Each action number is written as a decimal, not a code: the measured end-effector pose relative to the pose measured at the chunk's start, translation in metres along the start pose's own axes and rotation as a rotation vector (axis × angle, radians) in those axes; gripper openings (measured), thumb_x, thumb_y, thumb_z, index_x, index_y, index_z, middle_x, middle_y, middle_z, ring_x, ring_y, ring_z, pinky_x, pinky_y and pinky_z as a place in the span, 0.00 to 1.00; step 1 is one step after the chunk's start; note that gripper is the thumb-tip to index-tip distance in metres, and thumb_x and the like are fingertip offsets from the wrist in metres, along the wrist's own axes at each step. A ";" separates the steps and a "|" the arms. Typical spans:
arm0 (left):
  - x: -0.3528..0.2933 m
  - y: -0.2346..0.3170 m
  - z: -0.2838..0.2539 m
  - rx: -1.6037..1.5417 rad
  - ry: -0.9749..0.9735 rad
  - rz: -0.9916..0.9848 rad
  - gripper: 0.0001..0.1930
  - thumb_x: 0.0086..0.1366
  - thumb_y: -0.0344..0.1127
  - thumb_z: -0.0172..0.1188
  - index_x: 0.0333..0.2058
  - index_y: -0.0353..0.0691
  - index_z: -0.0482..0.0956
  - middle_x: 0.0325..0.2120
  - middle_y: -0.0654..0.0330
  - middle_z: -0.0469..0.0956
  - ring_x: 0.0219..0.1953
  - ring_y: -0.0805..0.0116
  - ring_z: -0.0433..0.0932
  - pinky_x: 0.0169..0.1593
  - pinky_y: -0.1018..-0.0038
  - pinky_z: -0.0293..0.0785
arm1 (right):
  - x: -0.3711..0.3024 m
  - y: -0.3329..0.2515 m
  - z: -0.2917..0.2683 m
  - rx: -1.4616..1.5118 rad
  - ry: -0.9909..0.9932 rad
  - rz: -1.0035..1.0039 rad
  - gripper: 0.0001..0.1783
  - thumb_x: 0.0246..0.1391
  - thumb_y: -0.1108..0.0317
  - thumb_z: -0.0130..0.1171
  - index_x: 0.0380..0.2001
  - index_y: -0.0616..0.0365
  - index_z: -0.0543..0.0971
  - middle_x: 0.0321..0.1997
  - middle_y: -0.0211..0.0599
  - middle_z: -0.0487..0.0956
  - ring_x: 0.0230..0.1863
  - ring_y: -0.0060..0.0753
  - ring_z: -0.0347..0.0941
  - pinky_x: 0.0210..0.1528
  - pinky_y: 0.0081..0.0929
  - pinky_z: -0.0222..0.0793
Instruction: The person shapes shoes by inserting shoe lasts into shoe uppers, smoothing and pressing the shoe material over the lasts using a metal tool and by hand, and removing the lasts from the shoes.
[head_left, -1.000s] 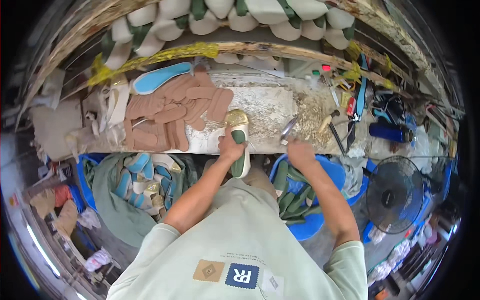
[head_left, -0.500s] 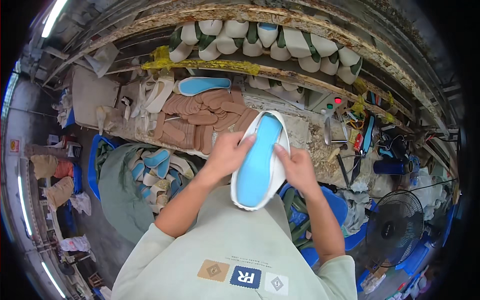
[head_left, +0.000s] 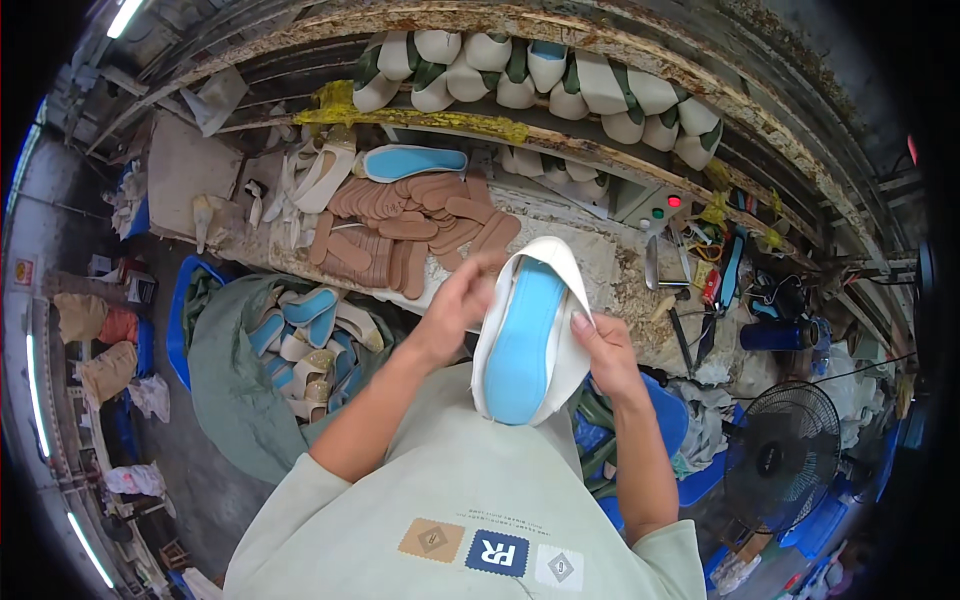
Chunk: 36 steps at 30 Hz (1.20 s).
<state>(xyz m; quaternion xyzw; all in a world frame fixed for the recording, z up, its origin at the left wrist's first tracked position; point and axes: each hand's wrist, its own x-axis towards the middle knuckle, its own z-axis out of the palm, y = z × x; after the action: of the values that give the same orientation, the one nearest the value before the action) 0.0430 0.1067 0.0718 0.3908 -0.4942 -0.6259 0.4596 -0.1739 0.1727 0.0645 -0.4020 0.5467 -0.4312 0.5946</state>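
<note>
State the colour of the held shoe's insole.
Light blue; the insole shows best in the head view.

A head-worn fisheye looks down, close over the workbench (head_left: 602, 262), its dark rim hard to judge.

Left grip (head_left: 450, 318) seems blurred, contact with the shoe (head_left: 530, 340) unclear.

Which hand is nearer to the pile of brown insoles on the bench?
Left. The left hand is just on the wearer's side of the pile of brown insoles, near its right end; the right hand is farther right, gripping the right side of the white shoe.
</note>
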 end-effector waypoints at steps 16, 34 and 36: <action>0.021 -0.002 0.012 0.355 0.016 0.480 0.20 0.68 0.46 0.56 0.21 0.39 0.72 0.18 0.59 0.69 0.24 0.62 0.69 0.31 0.71 0.63 | -0.008 -0.029 0.061 0.949 0.096 0.343 0.25 0.70 0.47 0.41 0.54 0.55 0.71 0.57 0.39 0.74 0.58 0.39 0.71 0.62 0.46 0.64; 0.022 -0.133 -0.013 0.402 0.278 0.186 0.12 0.55 0.32 0.60 0.17 0.33 0.70 0.16 0.52 0.71 0.20 0.60 0.71 0.27 0.67 0.65 | 0.073 0.105 0.075 0.931 0.333 0.579 0.18 0.68 0.55 0.44 0.49 0.56 0.74 0.45 0.40 0.80 0.44 0.42 0.80 0.51 0.44 0.75; 0.023 -0.151 -0.019 0.438 0.249 0.228 0.12 0.54 0.30 0.59 0.17 0.32 0.69 0.16 0.53 0.70 0.20 0.63 0.69 0.27 0.68 0.65 | 0.079 0.117 0.072 0.956 0.371 0.636 0.19 0.68 0.54 0.44 0.50 0.56 0.74 0.45 0.41 0.80 0.45 0.43 0.80 0.51 0.45 0.75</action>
<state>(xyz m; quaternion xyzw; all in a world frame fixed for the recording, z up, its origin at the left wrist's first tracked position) 0.0257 0.0932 -0.0800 0.4965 -0.5983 -0.3956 0.4889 -0.0916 0.1340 -0.0645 0.1751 0.4803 -0.4931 0.7039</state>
